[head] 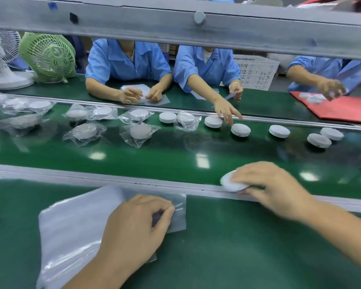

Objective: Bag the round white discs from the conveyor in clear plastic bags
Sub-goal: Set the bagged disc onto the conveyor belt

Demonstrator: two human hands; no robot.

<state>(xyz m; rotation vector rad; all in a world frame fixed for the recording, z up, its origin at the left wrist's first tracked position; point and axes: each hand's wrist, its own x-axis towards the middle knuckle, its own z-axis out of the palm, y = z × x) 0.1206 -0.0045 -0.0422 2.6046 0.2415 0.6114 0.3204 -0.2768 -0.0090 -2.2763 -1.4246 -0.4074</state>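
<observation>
My right hand (271,187) grips a round white disc (229,182) at the near rail of the green conveyor belt (175,157). My left hand (138,228) rests on a stack of clear plastic bags (71,226) on the near green bench, its thumb and fingers pinching the edge of the top bag (178,213). Several bare white discs (240,129) lie along the far side of the belt to the right. Several bagged discs (139,132) lie on the belt to the left.
Three people in blue coats work across the belt; one person's hand (226,111) reaches over a disc. A green fan (48,57) and a white fan (2,59) stand far left. A red folder (342,109) lies far right, a white crate (256,71) behind. A grey beam (175,24) spans overhead.
</observation>
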